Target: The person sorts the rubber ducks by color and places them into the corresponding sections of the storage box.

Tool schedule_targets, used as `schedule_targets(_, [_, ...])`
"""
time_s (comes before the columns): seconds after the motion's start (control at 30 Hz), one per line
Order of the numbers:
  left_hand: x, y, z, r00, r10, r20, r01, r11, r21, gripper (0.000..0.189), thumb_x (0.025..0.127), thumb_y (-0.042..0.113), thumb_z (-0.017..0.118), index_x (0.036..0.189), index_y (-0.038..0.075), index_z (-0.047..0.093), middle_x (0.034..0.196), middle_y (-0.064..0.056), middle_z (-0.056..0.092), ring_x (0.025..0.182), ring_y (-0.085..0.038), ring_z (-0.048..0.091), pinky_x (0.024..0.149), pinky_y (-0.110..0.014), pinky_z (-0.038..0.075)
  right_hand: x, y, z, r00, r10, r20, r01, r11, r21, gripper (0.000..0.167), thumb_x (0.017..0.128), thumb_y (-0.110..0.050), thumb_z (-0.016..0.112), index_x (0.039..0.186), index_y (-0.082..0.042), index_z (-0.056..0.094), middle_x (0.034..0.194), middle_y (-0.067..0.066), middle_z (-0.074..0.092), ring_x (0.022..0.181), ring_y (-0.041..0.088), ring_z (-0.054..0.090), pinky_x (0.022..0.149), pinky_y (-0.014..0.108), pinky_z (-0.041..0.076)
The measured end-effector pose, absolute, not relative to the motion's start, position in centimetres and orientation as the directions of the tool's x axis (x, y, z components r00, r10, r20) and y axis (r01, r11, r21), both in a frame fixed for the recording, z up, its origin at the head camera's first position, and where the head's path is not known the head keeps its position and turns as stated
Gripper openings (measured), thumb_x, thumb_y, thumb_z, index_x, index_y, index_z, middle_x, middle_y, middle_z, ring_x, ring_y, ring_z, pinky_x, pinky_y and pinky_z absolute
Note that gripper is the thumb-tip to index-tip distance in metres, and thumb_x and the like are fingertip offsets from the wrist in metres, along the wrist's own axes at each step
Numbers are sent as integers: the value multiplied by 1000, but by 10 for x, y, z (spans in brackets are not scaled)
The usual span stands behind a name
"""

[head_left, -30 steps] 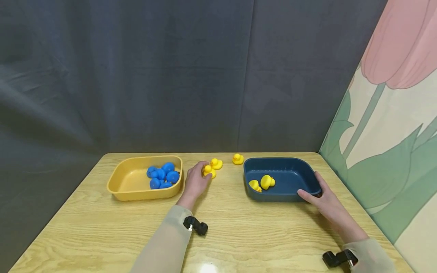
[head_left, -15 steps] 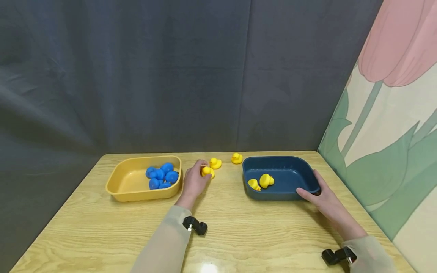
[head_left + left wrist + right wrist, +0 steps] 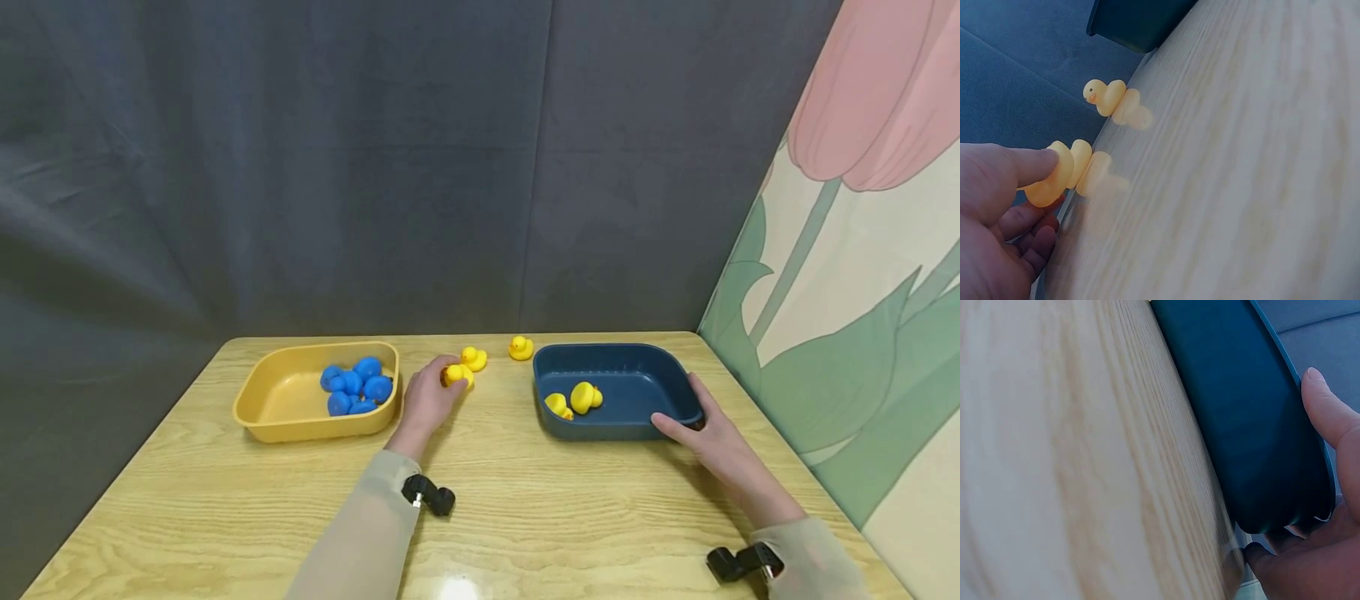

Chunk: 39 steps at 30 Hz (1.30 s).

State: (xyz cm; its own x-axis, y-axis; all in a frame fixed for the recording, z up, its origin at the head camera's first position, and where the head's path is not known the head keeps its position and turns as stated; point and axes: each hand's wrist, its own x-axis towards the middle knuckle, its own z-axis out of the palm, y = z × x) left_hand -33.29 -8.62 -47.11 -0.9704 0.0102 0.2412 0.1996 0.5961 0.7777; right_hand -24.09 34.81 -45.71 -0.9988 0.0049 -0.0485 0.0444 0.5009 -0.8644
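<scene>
My left hand (image 3: pixel 429 398) pinches a yellow rubber duck (image 3: pixel 1049 181) between thumb and fingertips, near the back middle of the table. Just behind that duck, a second rubber duck (image 3: pixel 474 359) sits upright on the wood. A third rubber duck (image 3: pixel 521 348) stands farther right by the back edge. On the right, my right hand (image 3: pixel 712 433) grips the near right corner of a dark blue plastic bin (image 3: pixel 1241 419), thumb on the rim and other fingers around the end, partly hidden. Two tipped ducks (image 3: pixel 583 398) lie inside that bin.
At the left stands a yellow bin (image 3: pixel 281 429) with several blue rubber ducks (image 3: pixel 378 388) bunched at its right side. A dark curtain (image 3: pixel 375 167) hangs behind the wooden table (image 3: pixel 525 517). A tulip-patterned panel (image 3: pixel 847 333) borders the right side.
The duck at my left fingertips has shifted and tilted slightly, and the thumb has closed in over it a little. My right hand and the bin have stayed in place.
</scene>
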Motion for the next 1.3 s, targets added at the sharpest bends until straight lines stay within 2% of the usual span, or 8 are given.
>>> schedule_targets(0.27, [-335,-85,-469,-970,0,243,201,560,803,49,105,14,78,152,3,65,152,-19,65,138,-37,63,116,-52,51,-240,348,-457,-999,1,-51,45,503,-863,114,110,-41,71,174,-18,-21,178,31,-15,162,60,-9,124,82,8])
schedule_targets(0.57, [-333,-82,-465,-963,-12,268,223,519,825,48,105,10,78,151,10,67,150,-15,67,129,-33,66,112,-51,53,-239,346,-457,-999,0,-43,37,491,-871,114,109,-39,71,174,-19,-20,178,31,-16,162,59,-10,124,82,7])
schedule_targets(0.77, [-329,-78,-460,-959,3,284,248,498,831,47,103,4,78,149,8,68,146,-17,69,124,-35,66,110,-51,55,-238,346,-456,-999,11,-44,43,518,-854,114,109,-40,71,174,-17,-20,178,31,-15,162,60,-9,123,83,9])
schedule_targets(1.03, [-328,-77,-456,-946,13,324,286,500,817,49,103,6,79,151,11,69,141,-16,71,115,-33,67,96,-48,59,-241,347,-457,-998,12,-59,57,506,-860,115,109,-41,71,174,-19,-21,178,30,-17,162,60,-10,122,85,8])
schedule_targets(1.3, [-329,-75,-453,-926,8,378,329,511,794,48,101,7,82,148,14,72,142,-14,72,118,-33,67,101,-48,58,-240,347,-457,-998,12,-57,55,513,-856,114,110,-41,71,174,-17,-21,178,31,-17,162,61,-9,123,83,10])
